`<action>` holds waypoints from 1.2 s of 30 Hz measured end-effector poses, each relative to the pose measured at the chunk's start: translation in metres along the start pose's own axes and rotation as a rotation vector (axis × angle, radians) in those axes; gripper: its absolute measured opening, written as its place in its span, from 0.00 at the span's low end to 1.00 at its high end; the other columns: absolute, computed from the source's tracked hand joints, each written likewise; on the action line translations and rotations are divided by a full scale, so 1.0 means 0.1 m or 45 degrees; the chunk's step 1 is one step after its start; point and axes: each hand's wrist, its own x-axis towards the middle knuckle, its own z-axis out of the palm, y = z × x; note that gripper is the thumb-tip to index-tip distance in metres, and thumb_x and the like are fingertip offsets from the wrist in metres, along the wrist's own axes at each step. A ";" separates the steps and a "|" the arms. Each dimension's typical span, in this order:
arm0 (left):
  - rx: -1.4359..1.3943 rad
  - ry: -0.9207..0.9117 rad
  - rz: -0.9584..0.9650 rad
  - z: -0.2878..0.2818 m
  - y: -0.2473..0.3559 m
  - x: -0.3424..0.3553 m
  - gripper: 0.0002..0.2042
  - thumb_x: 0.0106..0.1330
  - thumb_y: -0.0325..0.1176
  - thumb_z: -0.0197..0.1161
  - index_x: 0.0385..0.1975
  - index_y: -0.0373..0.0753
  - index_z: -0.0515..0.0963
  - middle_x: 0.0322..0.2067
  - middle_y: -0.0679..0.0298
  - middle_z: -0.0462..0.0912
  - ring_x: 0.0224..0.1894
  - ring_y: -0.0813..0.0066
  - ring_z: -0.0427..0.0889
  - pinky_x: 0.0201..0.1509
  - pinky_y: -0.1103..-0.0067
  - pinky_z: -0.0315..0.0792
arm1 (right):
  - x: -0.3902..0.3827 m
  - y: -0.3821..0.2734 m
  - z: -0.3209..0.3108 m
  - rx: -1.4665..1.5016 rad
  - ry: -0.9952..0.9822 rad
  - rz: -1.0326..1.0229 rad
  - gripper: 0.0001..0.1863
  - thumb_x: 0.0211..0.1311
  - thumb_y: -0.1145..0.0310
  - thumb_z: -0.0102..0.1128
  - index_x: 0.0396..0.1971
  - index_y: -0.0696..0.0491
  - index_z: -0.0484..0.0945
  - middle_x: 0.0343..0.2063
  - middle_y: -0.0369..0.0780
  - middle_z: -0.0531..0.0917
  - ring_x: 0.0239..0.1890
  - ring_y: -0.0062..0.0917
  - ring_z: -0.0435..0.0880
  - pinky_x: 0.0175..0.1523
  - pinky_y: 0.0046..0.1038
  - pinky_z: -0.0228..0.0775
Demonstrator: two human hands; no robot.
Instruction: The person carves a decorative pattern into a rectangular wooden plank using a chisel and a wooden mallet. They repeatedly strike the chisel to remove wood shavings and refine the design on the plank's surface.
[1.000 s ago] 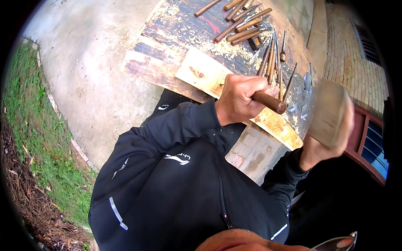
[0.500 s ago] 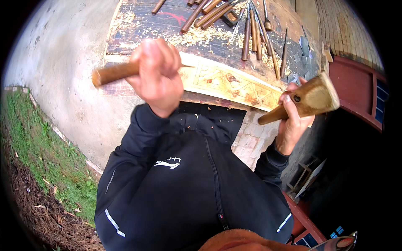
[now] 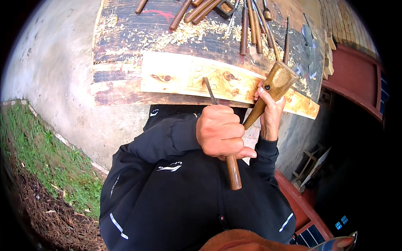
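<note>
My left hand (image 3: 222, 131) is wrapped round the wooden handle of a carving chisel (image 3: 233, 172). The handle's end points toward my jacket, and the steel blade reaches out over a pale wooden board (image 3: 176, 77) with carved relief. Whether the tip touches the board I cannot tell. To the right, my right hand (image 3: 271, 106) grips a wooden mallet (image 3: 279, 80) by the neck, below its broad head. The tapered handle slants down behind my left hand. Part of the board's right side is hidden by the mallet and hand.
The board lies along the near edge of a worn workbench (image 3: 119, 67). Wood shavings (image 3: 180, 35) are strewn behind it. Several wooden-handled chisels (image 3: 244, 35) lie at the back, near a dark box-shaped block (image 3: 225, 8). Grey flat pieces (image 3: 307, 35) lie at right.
My left hand has come right and closer to my body, swinging the chisel so its handle points at me. My right hand has shifted left with the mallet, whose head now tilts farther away from me.
</note>
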 end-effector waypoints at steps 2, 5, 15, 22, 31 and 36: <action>0.010 0.027 -0.014 -0.01 -0.01 0.00 0.27 0.58 0.41 0.79 0.15 0.44 0.61 0.15 0.70 0.56 0.14 0.75 0.59 0.18 0.76 0.50 | 0.00 0.00 -0.01 -0.041 -0.003 0.000 0.10 0.61 0.78 0.68 0.41 0.61 0.81 0.29 0.37 0.84 0.28 0.20 0.81 0.36 0.24 0.75; 0.030 0.022 -0.021 -0.04 -0.02 0.02 0.26 0.57 0.41 0.79 0.16 0.43 0.62 0.16 0.70 0.56 0.14 0.75 0.60 0.18 0.76 0.50 | 0.00 -0.01 -0.01 -0.055 -0.010 0.001 0.10 0.60 0.78 0.67 0.41 0.62 0.81 0.30 0.38 0.84 0.29 0.20 0.81 0.37 0.24 0.75; 0.089 0.064 -0.045 0.00 -0.03 -0.01 0.25 0.51 0.45 0.81 0.17 0.43 0.65 0.17 0.69 0.60 0.15 0.74 0.63 0.18 0.77 0.53 | 0.01 0.02 -0.05 -0.073 -0.062 -0.013 0.11 0.60 0.79 0.67 0.42 0.63 0.80 0.32 0.39 0.84 0.30 0.21 0.82 0.38 0.25 0.75; 0.184 0.107 -0.086 0.06 -0.05 0.00 0.25 0.47 0.49 0.81 0.19 0.44 0.67 0.17 0.70 0.62 0.16 0.74 0.65 0.19 0.77 0.55 | 0.01 0.03 -0.05 -0.070 -0.042 -0.007 0.11 0.60 0.79 0.67 0.42 0.63 0.80 0.32 0.39 0.84 0.30 0.21 0.81 0.38 0.25 0.75; 0.474 0.255 -0.256 0.50 -0.17 0.29 0.23 0.50 0.47 0.76 0.17 0.45 0.64 0.18 0.70 0.64 0.16 0.75 0.68 0.19 0.76 0.57 | -0.14 -0.14 0.20 -0.015 0.048 -0.054 0.06 0.62 0.75 0.65 0.38 0.59 0.81 0.27 0.34 0.81 0.28 0.19 0.77 0.37 0.24 0.70; 0.383 0.235 -0.186 0.44 -0.13 0.17 0.26 0.49 0.46 0.78 0.14 0.45 0.61 0.15 0.70 0.60 0.15 0.76 0.67 0.18 0.77 0.58 | -0.12 -0.17 0.09 -0.178 -0.055 -0.007 0.08 0.62 0.73 0.69 0.38 0.59 0.81 0.27 0.34 0.81 0.30 0.18 0.79 0.38 0.24 0.72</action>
